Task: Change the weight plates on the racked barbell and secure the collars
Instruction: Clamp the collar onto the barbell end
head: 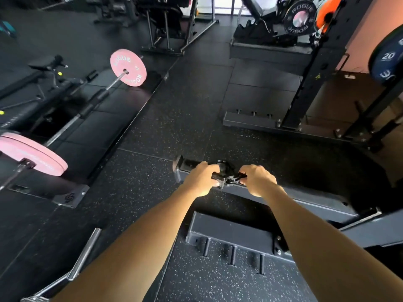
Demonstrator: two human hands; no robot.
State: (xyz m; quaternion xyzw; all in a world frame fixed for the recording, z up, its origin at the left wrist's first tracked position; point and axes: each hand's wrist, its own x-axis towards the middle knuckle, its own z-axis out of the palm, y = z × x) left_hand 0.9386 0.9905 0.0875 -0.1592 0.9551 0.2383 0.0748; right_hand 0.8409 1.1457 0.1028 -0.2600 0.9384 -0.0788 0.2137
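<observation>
Both of my arms reach forward and down over the black rubber floor. My left hand (201,178) and my right hand (257,180) both grip a black barbell collar (226,176), one hand on each side of it. The collar's clamp levers stick out between my fingers. It hovers above a black steel rack foot (305,197). A bare chrome barbell sleeve (84,258) shows at the lower left. A blue 20 plate (387,59) hangs on the rack at the right edge.
A second barbell (87,110) with pink Rogue plates (128,67) lies on a platform at the left. Black rack uprights (314,75) stand at the right, with a black Rogue plate (301,17) and an orange plate (327,13) stored behind. Short storage pegs (232,255) stand near my feet.
</observation>
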